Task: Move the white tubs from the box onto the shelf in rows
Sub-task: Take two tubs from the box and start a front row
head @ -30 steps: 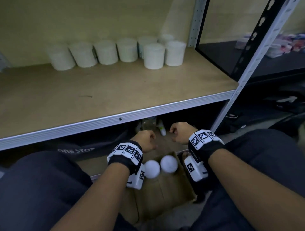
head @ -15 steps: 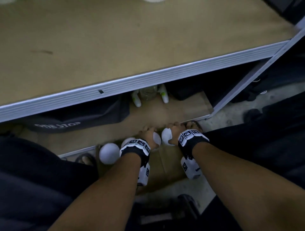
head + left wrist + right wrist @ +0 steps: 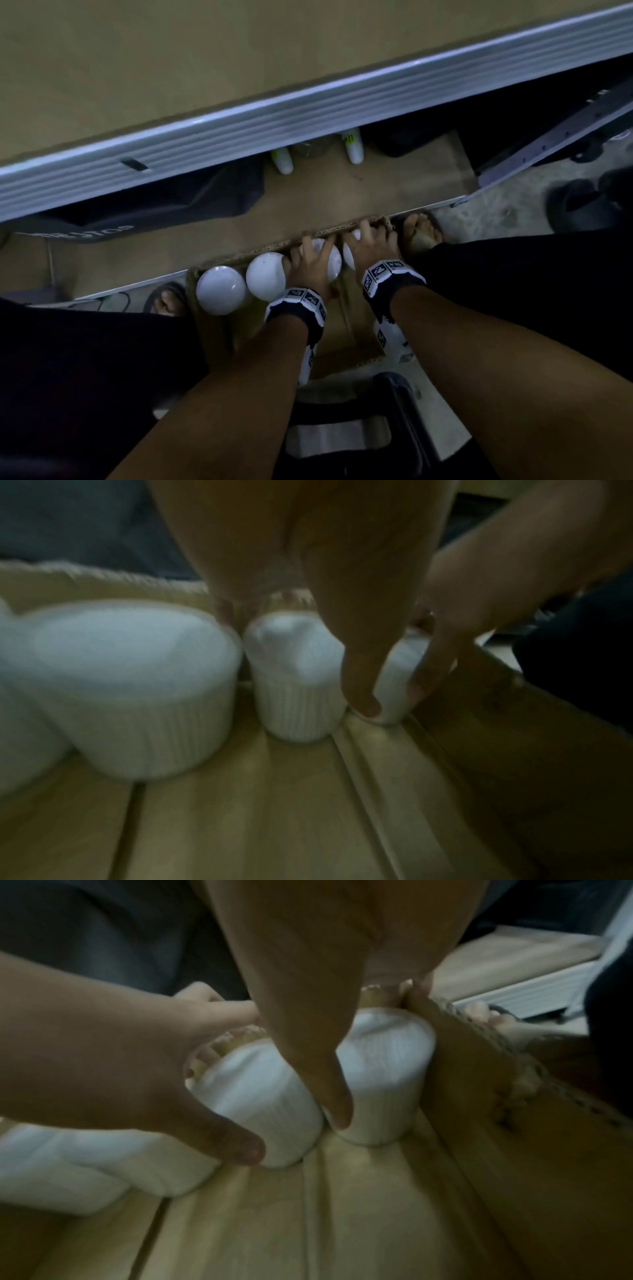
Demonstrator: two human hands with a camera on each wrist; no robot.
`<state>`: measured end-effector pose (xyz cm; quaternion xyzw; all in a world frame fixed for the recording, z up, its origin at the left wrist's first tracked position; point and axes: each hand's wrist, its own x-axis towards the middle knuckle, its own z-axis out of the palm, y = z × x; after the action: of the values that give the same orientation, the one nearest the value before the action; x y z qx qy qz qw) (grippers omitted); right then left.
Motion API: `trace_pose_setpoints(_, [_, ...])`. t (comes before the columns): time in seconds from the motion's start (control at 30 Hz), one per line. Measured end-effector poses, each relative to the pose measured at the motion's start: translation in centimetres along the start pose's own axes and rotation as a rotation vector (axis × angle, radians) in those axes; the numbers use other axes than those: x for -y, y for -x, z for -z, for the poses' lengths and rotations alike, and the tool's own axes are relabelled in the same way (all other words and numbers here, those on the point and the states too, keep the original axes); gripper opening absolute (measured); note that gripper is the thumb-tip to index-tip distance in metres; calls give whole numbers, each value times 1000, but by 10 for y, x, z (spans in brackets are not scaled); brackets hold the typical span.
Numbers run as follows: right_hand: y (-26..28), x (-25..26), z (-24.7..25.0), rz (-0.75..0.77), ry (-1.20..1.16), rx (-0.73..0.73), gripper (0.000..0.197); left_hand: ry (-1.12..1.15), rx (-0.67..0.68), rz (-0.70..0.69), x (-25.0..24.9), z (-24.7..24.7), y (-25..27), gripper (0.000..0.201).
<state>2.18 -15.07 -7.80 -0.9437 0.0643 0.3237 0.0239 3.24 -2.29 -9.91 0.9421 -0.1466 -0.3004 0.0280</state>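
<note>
A cardboard box on the floor holds a row of ribbed white tubs along its far wall. Two tubs stand free at the left. My left hand grips the third tub, thumb on its near side and fingers behind it. My right hand grips the fourth tub in the box's right corner the same way. The two hands are side by side. The wooden shelf with its metal front rail fills the top of the head view.
Under the shelf lie a lower board with two white-and-green bottles and a dark bag. My sandalled feet flank the box. A slanted metal upright runs at the right. A dark object sits behind the box.
My hands have dropped from loose fists above the box down onto two tubs and closed round them. The head view has tipped down, so the tubs on the shelf are out of sight.
</note>
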Motion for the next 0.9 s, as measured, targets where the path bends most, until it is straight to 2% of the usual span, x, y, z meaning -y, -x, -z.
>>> trace_pose_setpoints(0.1, [0,-3,1,-4,9,20,65,1,-83,30,-6,0,2,73])
trace_pose_setpoints(0.23, [6,-2,11,-26,16,67,72,45,-40,30,-4,6,4,61])
trace_pose_setpoints(0.4, [25,3,38,-33,-26,7,65,94,85,6,0,34,14,71])
trace_pose_setpoints(0.53, [55,0,67,-7,-49,-74,45,107,44,4,-1,65,35,74])
trace_pose_setpoints(0.6, [73,-1,82,4,-60,-85,42,111,20,-5,-4,83,47,79])
trace_pose_setpoints(0.77, [117,3,128,-43,-129,-144,50,94,-46,-55,-14,139,85,84])
trace_pose_setpoints(0.9, [156,1,169,-23,-77,-206,77,112,-160,-141,-12,186,126,86])
